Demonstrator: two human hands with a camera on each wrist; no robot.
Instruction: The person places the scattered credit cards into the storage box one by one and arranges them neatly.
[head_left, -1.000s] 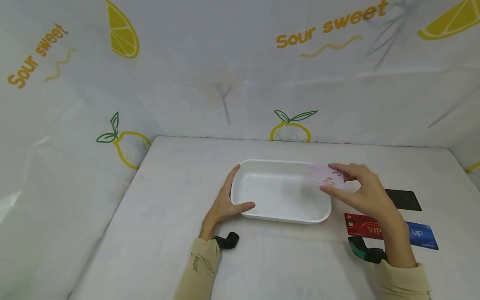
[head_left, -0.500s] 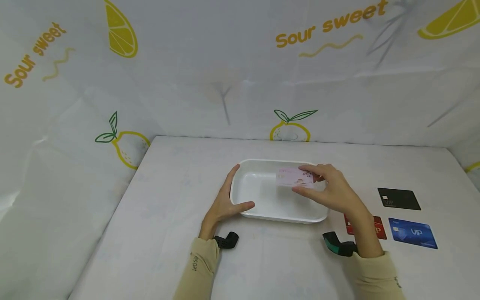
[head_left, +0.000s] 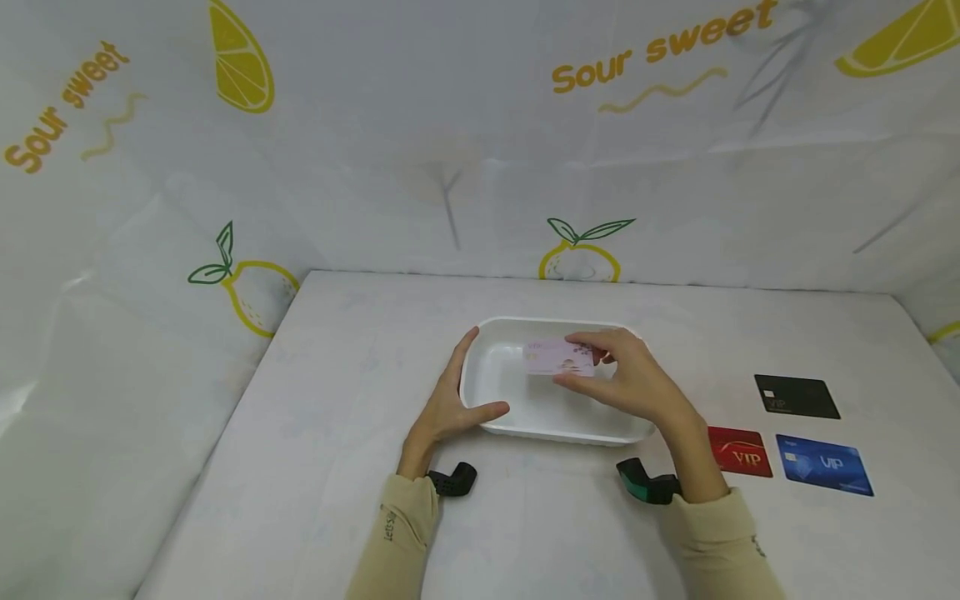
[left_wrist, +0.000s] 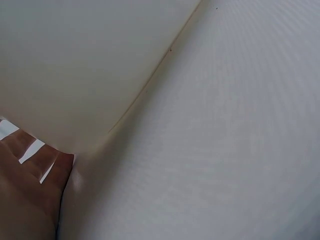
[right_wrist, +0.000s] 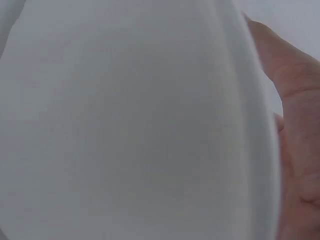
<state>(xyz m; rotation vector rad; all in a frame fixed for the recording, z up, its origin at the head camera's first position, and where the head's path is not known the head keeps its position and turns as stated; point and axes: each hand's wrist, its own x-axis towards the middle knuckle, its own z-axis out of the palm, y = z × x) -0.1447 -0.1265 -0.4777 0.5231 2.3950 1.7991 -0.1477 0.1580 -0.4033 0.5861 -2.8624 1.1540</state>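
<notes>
A white rectangular tray (head_left: 555, 437) rests mid-table in the head view. My left hand (head_left: 448, 408) holds its left end, thumb over the front rim and fingers along the outer side. In the left wrist view, those fingers (left_wrist: 56, 167) lie against the tray's pale wall (left_wrist: 85, 65). Above the tray's inside, my right hand (head_left: 626, 375) pinches a pink VIP card (head_left: 555, 357) by its right end, between thumb and fingers. The right wrist view has the tray's rim (right_wrist: 250, 125) in front of part of that hand (right_wrist: 297, 105); the card is hidden there.
To the tray's right lie a black VIP card (head_left: 797, 397), a red VIP card (head_left: 741, 452) and a blue VIP card (head_left: 825, 464). The right forearm overlaps the red card's left end. A lemon-print sheet (head_left: 360, 167) hangs behind the table.
My right hand has carried the pink card leftward, from the tray's right rim to over its middle. The black, red and blue cards show more now. The left hand stays put.
</notes>
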